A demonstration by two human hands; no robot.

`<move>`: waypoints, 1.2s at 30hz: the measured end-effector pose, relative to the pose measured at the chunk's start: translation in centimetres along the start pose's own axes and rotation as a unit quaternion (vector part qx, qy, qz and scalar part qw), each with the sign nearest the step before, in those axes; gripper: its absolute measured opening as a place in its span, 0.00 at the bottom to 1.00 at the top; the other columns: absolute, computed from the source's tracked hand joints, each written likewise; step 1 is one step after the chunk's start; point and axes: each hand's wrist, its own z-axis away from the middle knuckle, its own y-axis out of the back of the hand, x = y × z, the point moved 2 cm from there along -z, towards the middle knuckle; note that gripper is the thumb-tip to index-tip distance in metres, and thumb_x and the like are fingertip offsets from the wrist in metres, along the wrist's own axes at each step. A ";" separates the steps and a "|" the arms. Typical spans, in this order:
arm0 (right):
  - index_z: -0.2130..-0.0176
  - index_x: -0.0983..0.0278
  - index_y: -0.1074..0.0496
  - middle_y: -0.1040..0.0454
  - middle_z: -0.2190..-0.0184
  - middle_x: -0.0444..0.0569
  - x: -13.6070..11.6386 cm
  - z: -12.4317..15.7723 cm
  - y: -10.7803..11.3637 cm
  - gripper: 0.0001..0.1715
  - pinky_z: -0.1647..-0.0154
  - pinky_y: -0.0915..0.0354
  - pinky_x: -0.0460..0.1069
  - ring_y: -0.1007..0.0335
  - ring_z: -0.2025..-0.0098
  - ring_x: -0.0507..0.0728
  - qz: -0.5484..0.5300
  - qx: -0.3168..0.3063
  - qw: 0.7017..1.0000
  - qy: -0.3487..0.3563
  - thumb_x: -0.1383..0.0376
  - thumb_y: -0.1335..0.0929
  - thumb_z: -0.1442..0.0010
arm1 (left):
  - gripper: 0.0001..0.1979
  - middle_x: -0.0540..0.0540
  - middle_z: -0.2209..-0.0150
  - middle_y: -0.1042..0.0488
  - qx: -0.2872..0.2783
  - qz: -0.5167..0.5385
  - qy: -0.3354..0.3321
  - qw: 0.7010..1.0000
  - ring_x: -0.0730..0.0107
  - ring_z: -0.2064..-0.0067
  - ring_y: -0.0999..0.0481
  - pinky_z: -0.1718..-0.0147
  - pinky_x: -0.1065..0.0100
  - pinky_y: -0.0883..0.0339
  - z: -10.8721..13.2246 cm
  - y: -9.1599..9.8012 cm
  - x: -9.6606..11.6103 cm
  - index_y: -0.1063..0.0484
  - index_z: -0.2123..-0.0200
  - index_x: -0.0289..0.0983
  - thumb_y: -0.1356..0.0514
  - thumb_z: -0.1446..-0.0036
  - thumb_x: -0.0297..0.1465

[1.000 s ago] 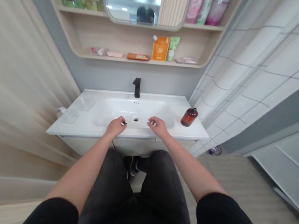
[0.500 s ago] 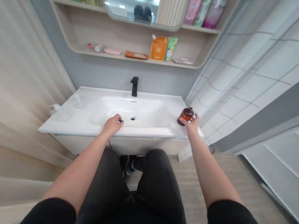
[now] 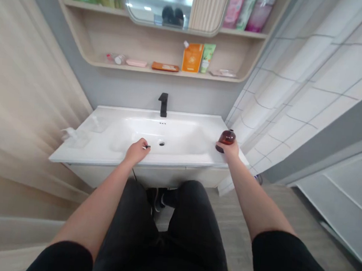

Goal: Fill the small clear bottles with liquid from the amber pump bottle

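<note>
At the right end of the white counter, my right hand (image 3: 230, 150) is wrapped round the lower part of an amber bottle (image 3: 227, 137). The bottle stands upright, and its narrow dark neck shows above my hand. Over the front rim of the sink (image 3: 179, 152), my left hand (image 3: 136, 151) is closed in a pinch on a small black piece (image 3: 146, 147). Only its end pokes out past my fingers, so its kind is unclear.
A black faucet (image 3: 163, 104) rises behind the basin. Blurry clear containers (image 3: 74, 136) stand at the counter's left end. Above, a shelf (image 3: 126, 66) holds an orange pouch (image 3: 192, 58), a green tube (image 3: 207, 58) and flat packs. Curtains (image 3: 20, 92) hang at left.
My right hand's fingers have closed more firmly round the amber bottle; before, they were looser at its side. My left hand keeps its pinch on the black piece.
</note>
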 end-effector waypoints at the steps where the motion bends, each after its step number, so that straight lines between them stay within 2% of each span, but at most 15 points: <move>1: 0.54 0.61 0.26 0.17 0.57 0.51 -0.5 0.5 0.0 0.46 0.48 0.24 0.63 0.21 0.56 0.64 -0.005 -0.008 1.000 0.004 0.55 0.14 0.72 | 0.08 0.45 0.49 0.13 0.001 0.009 0.000 1.000 0.57 0.51 0.14 0.51 0.63 0.27 0.0 0.0 -0.1 0.24 0.53 0.44 0.36 0.34 0.37; 5: 0.51 0.62 0.24 0.16 0.55 0.54 -2.8 4.3 -0.1 0.48 0.45 0.24 0.64 0.20 0.54 0.65 -0.040 -0.065 0.997 0.031 0.52 0.14 0.69 | 0.09 0.45 0.50 0.14 0.010 0.085 0.008 0.996 0.59 0.51 0.14 0.48 0.63 0.26 0.1 0.4 0.4 0.24 0.54 0.43 0.35 0.36 0.38; 8: 0.47 0.62 0.24 0.15 0.53 0.54 -4.6 9.1 -0.3 0.48 0.42 0.24 0.63 0.19 0.52 0.65 -0.067 -0.125 0.989 0.047 0.50 0.14 0.65 | 0.11 0.43 0.52 0.13 0.024 0.221 0.025 0.975 0.58 0.50 0.13 0.45 0.61 0.24 2.0 1.0 2.7 0.25 0.55 0.41 0.33 0.38 0.39; 10: 0.45 0.61 0.24 0.15 0.52 0.54 -5.4 13.0 -0.5 0.49 0.42 0.23 0.63 0.18 0.51 0.66 -0.088 -0.171 0.980 0.045 0.50 0.13 0.63 | 0.15 0.40 0.52 0.12 0.039 0.333 -0.001 0.942 0.57 0.50 0.13 0.44 0.58 0.22 4.7 1.5 5.2 0.25 0.56 0.40 0.30 0.39 0.42; 12: 0.42 0.60 0.24 0.15 0.50 0.54 -6.0 17.3 -0.7 0.51 0.41 0.23 0.63 0.17 0.48 0.67 -0.114 -0.210 0.971 0.032 0.52 0.13 0.62 | 0.19 0.38 0.51 0.12 0.053 0.426 -0.068 0.900 0.55 0.49 0.12 0.42 0.54 0.22 8.6 2.2 8.2 0.24 0.55 0.40 0.27 0.41 0.45; 15: 0.39 0.59 0.24 0.15 0.46 0.54 -6.6 23.6 -0.9 0.55 0.35 0.25 0.64 0.18 0.44 0.68 -0.142 -0.272 0.951 0.022 0.54 0.11 0.62 | 0.19 0.38 0.50 0.13 0.071 0.504 -0.125 0.852 0.55 0.48 0.12 0.40 0.51 0.22 14.8 3.3 12.0 0.21 0.54 0.40 0.24 0.41 0.44; 17: 0.38 0.58 0.24 0.16 0.45 0.53 -6.9 27.3 -1.0 0.55 0.34 0.26 0.64 0.19 0.42 0.69 -0.153 -0.322 0.934 0.022 0.55 0.11 0.62 | 0.17 0.39 0.50 0.13 0.067 0.516 -0.144 0.842 0.55 0.46 0.13 0.39 0.50 0.22 17.9 3.9 14.0 0.20 0.54 0.41 0.24 0.40 0.42; 20: 0.37 0.56 0.24 0.16 0.44 0.52 -7.4 31.5 -1.1 0.54 0.35 0.25 0.65 0.18 0.43 0.69 -0.162 -0.389 0.907 0.024 0.55 0.11 0.59 | 0.13 0.40 0.50 0.13 0.051 0.495 -0.156 0.853 0.55 0.44 0.13 0.38 0.50 0.22 20.7 4.3 15.6 0.18 0.55 0.42 0.25 0.38 0.40; 24: 0.38 0.54 0.24 0.16 0.44 0.51 -8.5 34.5 -1.0 0.53 0.38 0.23 0.65 0.17 0.43 0.69 -0.157 -0.429 0.889 0.041 0.56 0.11 0.59 | 0.10 0.41 0.50 0.13 0.027 0.460 -0.157 0.873 0.55 0.46 0.13 0.40 0.52 0.20 22.2 4.2 16.3 0.17 0.56 0.42 0.26 0.38 0.38; 28: 0.38 0.53 0.23 0.16 0.43 0.50 -9.6 35.6 -0.1 0.52 0.35 0.23 0.66 0.18 0.42 0.70 -0.161 -0.426 0.888 0.057 0.57 0.11 0.59 | 0.10 0.41 0.51 0.13 0.015 0.471 -0.165 0.867 0.56 0.48 0.12 0.43 0.53 0.18 23.8 4.5 16.5 0.18 0.56 0.43 0.26 0.37 0.39; 33: 0.36 0.51 0.23 0.17 0.42 0.50 -11.0 36.5 1.5 0.53 0.35 0.23 0.66 0.17 0.41 0.70 -0.193 -0.426 0.882 0.051 0.57 0.11 0.58 | 0.12 0.41 0.50 0.14 0.059 0.476 -0.178 0.860 0.56 0.47 0.12 0.44 0.51 0.16 26.2 5.1 17.0 0.25 0.64 0.42 0.27 0.35 0.41; 36: 0.37 0.50 0.22 0.16 0.44 0.48 -11.8 36.9 2.4 0.51 0.38 0.21 0.65 0.16 0.44 0.70 -0.158 -0.431 0.886 0.070 0.57 0.11 0.57 | 0.09 0.42 0.51 0.14 0.085 0.452 -0.179 0.870 0.56 0.48 0.12 0.45 0.53 0.15 27.1 5.7 16.9 0.23 0.61 0.43 0.28 0.34 0.39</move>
